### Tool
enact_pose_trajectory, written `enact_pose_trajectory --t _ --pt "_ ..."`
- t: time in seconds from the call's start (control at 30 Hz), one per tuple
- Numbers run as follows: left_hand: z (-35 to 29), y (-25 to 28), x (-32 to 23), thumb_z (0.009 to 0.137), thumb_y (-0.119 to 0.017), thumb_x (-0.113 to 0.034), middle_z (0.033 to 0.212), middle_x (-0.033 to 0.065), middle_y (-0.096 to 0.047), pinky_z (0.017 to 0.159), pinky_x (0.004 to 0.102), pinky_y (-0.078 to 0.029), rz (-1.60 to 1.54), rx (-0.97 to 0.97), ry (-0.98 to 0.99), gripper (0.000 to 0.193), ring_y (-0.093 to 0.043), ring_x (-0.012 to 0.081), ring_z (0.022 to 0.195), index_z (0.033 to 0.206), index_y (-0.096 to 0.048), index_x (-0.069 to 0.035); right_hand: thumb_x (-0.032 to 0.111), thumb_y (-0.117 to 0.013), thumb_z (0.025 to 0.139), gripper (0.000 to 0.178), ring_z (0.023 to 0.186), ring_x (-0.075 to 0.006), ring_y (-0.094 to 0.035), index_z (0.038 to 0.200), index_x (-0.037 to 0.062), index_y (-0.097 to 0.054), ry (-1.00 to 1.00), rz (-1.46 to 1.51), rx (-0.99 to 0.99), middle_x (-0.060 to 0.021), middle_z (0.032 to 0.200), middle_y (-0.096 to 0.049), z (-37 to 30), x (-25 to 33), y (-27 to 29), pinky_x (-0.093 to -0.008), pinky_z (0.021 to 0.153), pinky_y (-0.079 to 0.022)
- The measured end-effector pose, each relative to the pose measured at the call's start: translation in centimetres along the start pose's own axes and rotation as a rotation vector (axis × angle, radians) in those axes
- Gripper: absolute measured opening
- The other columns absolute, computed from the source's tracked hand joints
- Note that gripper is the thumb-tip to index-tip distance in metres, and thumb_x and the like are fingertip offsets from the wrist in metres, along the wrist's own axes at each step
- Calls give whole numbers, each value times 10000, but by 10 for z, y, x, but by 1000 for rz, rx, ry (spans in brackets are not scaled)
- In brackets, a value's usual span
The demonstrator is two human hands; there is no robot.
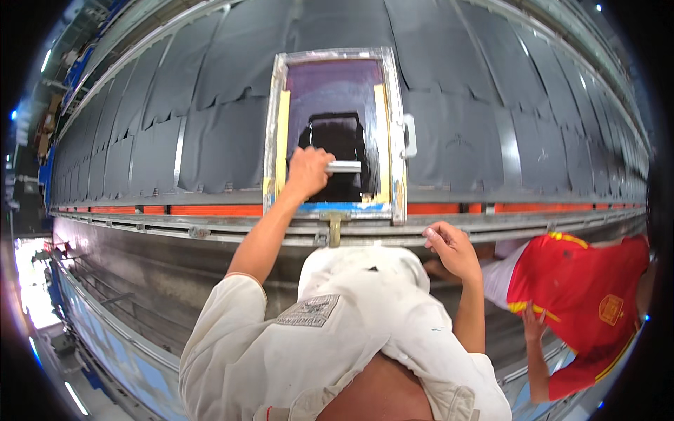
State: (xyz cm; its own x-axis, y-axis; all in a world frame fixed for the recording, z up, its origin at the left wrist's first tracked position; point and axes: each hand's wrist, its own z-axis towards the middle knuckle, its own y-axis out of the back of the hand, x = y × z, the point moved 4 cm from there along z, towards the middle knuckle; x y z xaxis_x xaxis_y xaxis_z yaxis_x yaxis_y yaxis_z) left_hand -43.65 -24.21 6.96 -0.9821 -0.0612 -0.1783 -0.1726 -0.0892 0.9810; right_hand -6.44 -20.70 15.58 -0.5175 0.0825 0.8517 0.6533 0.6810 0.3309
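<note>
A screen-printing frame (pixel 400 161) with a metal rim lies on dark fabric pieces in front of me. Its purple mesh (pixel 330 81) has yellow tape down both sides and blue tape along the near edge. Dark wet ink (pixel 342 186) covers the near middle of the mesh. My left hand (pixel 307 172) is closed around a squeegee (pixel 345 167) with a light metal bar, over the ink; its blade is hidden. Right of the frame, by the table's near rail, my right hand (pixel 455 249) hangs with fingers loosely curled, and nothing shows in it.
Dark fabric pieces (pixel 463 140) lie in rows along the long table. A metal rail (pixel 210 226) and an orange strip (pixel 225 210) run along its near side. A pale handle (pixel 410 136) sticks out of the frame's right side. A person in a red shirt (pixel 583 302) stands close on my right.
</note>
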Motion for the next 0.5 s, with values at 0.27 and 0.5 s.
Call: enact_pose_trajectory --t 0.27,0.5 --pt "38 24 -3 699 -773 5 1105 -96 -742 1003 459 -296 -120 102 -495 351 -587 185 1224 972 -776 -216 449 -551 1076 477 955 -156 -593 1128 -1 -699 -437 312 -159 -83 1014 -698 -69 -255 -84 -322 921 -473" --pt "73 -20 -26 716 -786 -18 1176 -86 -740 1018 512 -276 -134 154 -662 357 -532 203 1352 1003 -790 -229 406 -545 1090 451 981 -127 -585 1151 -16 -692 -493 323 -176 -76 1051 -699 -73 -241 -80 -292 908 -469"
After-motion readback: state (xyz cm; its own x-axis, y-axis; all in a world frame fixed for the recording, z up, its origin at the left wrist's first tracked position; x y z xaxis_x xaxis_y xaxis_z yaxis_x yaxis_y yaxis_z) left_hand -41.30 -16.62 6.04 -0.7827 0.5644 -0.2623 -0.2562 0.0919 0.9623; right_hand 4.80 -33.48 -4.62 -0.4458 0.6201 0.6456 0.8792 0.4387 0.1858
